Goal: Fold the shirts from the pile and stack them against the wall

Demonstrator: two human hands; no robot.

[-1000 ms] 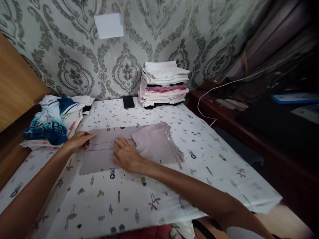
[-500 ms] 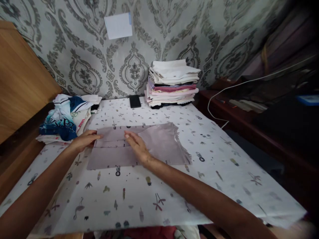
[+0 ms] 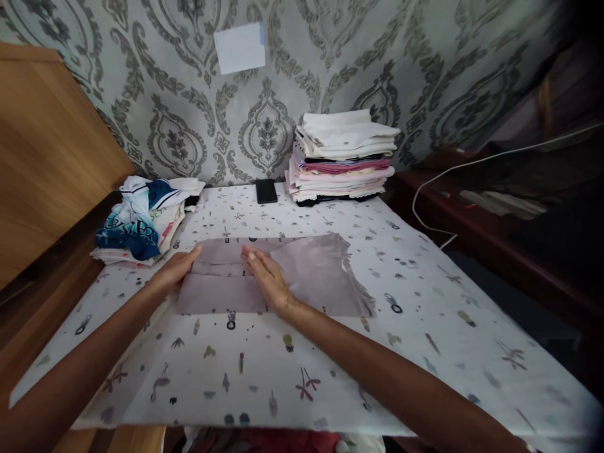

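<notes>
A thin greyish-mauve garment lies folded into a flat strip on the patterned white cloth, its right end gathered and frilly. My left hand is at its left end, fingers and thumb closed on the edge; the fingertips are partly hidden. Across the middle of the garment rests my right hand, palm down, with fingers stretched out and held together. Crease lines run through the fabric between the two hands. The exact kind of garment cannot be made out.
A tall stack of folded clothes stands at the back by the wall, beside a black phone. Blue and white clothes lie in a pile at the left, near a wooden panel. A white cable hangs along the right side.
The view has shifted slightly, so everything sits a little farther right. My left hand has closed more on the garment's left edge; my right hand stays on the fabric.
</notes>
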